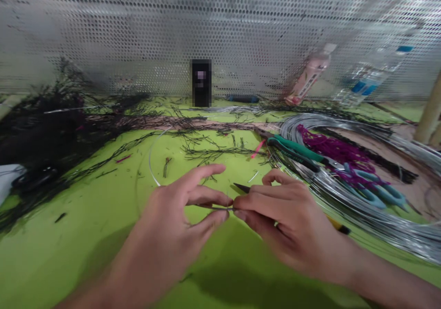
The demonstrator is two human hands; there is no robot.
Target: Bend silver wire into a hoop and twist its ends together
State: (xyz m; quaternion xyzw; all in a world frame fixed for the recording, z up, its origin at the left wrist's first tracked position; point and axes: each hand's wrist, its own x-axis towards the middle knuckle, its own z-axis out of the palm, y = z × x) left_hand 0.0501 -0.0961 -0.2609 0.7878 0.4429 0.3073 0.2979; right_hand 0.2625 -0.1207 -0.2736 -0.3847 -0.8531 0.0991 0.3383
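Observation:
Just above the green table surface, my left hand pinches a thin wire between thumb and fingers, its index finger raised. My right hand meets it at fingertip distance and pinches the same wire from the right. A tool with a dark pointed tip sticks out past my right fingers, and its yellow and black end shows beyond the back of that hand. A pale curved strand rises behind my left hand.
Green-handled pliers, coiled silver wire, purple cord and light blue scissors lie at the right. Black strands pile up at the left. Two bottles lean against the perforated metal panel.

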